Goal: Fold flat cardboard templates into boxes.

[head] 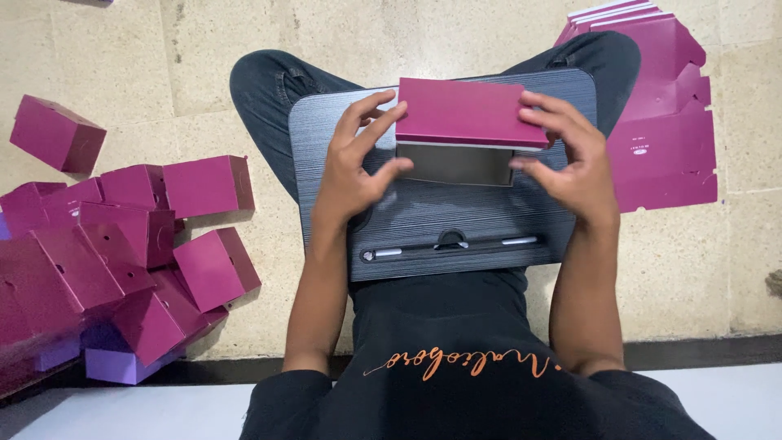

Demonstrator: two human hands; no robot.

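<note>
- A seated person, cross-legged on a pale stone floor (456, 41), works a magenta cardboard box (468, 112) over a dark grey lap desk (423, 220) balanced across the knees.
- The left hand (354, 175) grips the box's left end, fingers spread and curled against its edge, thumb reaching under toward the grey inner panel (456, 165).
- The right hand (570, 159) clasps the box's right end, fingers bent over the top corner and thumb pressing in from below.
- The box sits at the far half of the desk, held slightly above its surface, its magenta top facing the camera and the open grey underside turned toward the person.
- A shallow groove (452, 247) near the desk's front edge holds what look like two slim pens.
- To the person's left, a loose heap of folded magenta boxes (138, 244) sprawls across the floor, with one lilac box (114, 365) at the bottom of the pile.
- To the right, a stack of flat, unfolded magenta box blanks (664, 130) lies beside the knee.
- The person wears a black shirt (464, 391) with orange script lettering and dark trousers.
</note>
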